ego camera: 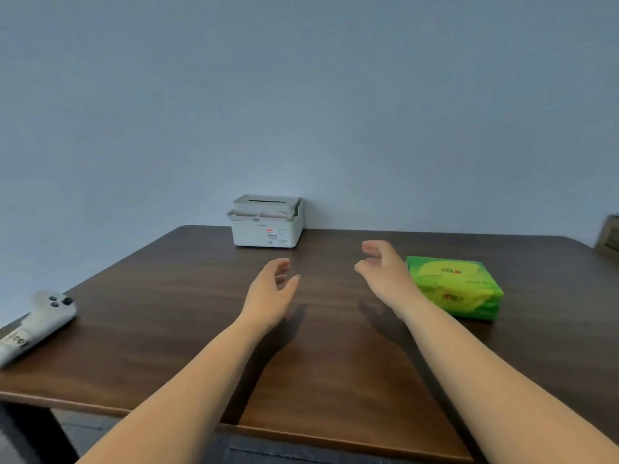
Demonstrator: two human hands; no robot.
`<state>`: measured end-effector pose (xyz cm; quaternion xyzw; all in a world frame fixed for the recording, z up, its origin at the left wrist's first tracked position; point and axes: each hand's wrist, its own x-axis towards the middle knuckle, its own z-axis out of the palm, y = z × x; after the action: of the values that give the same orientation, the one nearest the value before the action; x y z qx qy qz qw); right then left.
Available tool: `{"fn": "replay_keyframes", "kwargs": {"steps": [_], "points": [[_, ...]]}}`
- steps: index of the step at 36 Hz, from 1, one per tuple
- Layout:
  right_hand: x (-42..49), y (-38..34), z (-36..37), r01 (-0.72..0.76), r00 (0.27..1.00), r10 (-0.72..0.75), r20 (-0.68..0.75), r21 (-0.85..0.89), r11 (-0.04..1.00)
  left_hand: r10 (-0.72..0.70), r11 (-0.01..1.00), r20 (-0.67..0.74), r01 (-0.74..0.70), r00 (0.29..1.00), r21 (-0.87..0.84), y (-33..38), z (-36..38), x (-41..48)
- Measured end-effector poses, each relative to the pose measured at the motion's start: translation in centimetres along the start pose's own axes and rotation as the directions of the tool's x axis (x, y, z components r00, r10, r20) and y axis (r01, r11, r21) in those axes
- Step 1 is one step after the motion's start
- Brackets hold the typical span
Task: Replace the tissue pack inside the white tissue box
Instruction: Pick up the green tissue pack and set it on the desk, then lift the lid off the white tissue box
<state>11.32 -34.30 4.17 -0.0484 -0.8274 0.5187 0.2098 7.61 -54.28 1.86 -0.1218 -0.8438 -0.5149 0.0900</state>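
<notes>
Mostly bare dark wood table [187, 329], plain wall [301, 95], blurred object [609, 236] possibly box.

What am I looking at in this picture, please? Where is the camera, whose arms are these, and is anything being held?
There is no machine here. A person wears the camera on the head, so you see the person's own two bare arms reaching forward over a brown table. The left hand and the right hand are both open and hold nothing. At the far edge, by the wall, stands the white tissue box. A green tissue pack lies beside the right hand. A grey controller lies at the left edge.
</notes>
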Motion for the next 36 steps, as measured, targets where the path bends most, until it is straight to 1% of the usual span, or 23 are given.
{"fn": "replay_keyframes", "kwargs": {"steps": [4, 10, 13, 17, 21, 24, 28, 33, 36], "points": [[2.1, -0.3, 4.8, -0.071, 0.992, 0.067, 0.109, 0.031, 0.997, -0.06, 0.998, -0.075, 0.061, 0.995, 0.009, -2.4, -2.6, 2.2], [7.6, -0.6, 10.5, -0.148, 0.979, 0.133, 0.157, 0.087, 0.985, -0.116, 0.993, -0.164, 0.114, 0.98, -0.022, -5.7, -5.3, 8.1], [10.4, -0.4, 13.2, -0.143, 0.979, 0.118, 0.169, 0.148, 0.979, -0.131, 0.991, -0.179, 0.133, 0.975, -0.002, -6.8, -5.9, 11.7], [14.1, 0.2, 16.4, -0.088, 0.986, 0.059, 0.154, 0.186, 0.979, -0.151, 0.988, -0.172, 0.152, 0.973, -0.003, -7.8, -6.3, 16.0], [17.2, 1.3, 18.3, -0.059, 0.996, 0.051, 0.067, 0.12, 0.991, -0.197, 0.98, -0.139, 0.198, 0.97, -0.012, -9.1, -6.2, 19.3], [18.8, 1.8, 18.9, -0.041, 0.999, 0.039, 0.037, 0.059, 0.997, -0.19, 0.982, -0.116, 0.189, 0.975, -0.014, -9.9, -5.9, 21.2], [20.2, 2.1, 19.1, -0.007, 1.0, 0.007, -0.004, -0.044, 0.999, -0.221, 0.975, -0.121, 0.216, 0.968, -0.053, -11.0, -5.5, 22.8], [20.6, 2.0, 19.1, 0.034, 0.999, -0.034, 0.003, -0.132, 0.991, -0.231, 0.971, -0.13, 0.221, 0.964, -0.087, -11.7, -5.3, 23.3], [20.3, 1.8, 18.6, 0.037, 0.999, -0.037, 0.002, -0.146, 0.989, -0.233, 0.971, -0.117, 0.225, 0.965, -0.079, -11.3, -5.2, 22.8]]}}
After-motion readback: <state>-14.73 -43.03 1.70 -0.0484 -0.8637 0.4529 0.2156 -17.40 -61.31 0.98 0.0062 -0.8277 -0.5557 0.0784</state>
